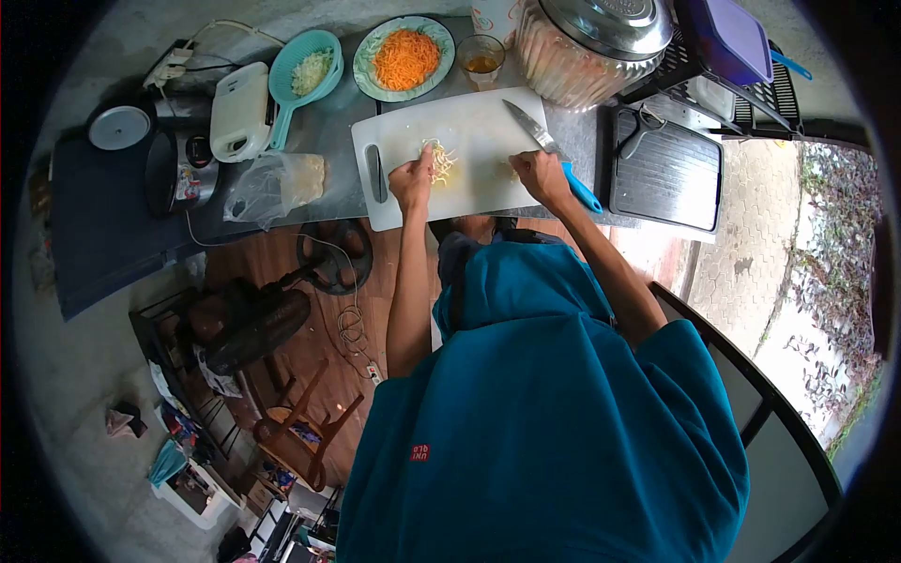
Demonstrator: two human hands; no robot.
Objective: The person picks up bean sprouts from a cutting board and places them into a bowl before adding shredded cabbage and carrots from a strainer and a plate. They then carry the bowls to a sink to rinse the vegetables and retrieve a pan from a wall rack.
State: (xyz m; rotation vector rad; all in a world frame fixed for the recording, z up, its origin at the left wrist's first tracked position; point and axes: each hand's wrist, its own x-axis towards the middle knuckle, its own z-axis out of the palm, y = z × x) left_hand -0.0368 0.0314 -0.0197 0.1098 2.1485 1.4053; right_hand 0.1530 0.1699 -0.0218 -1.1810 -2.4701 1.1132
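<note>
Over the left part of a white cutting board, my left hand is closed on pale, thin shreds, some of which hang loose beside the fingers. My right hand is closed at the board's right side; a small pale bit shows at its fingertips, too small to name. A knife with a blue handle lies on the board's right edge, partly hidden behind my right hand, its blade pointing to the upper left. Whether that hand touches the handle is unclear.
Behind the board stand a green strainer, a plate of orange shreds, a glass and a large ribbed container. A plastic bag lies left, a black griddle right, below a rack.
</note>
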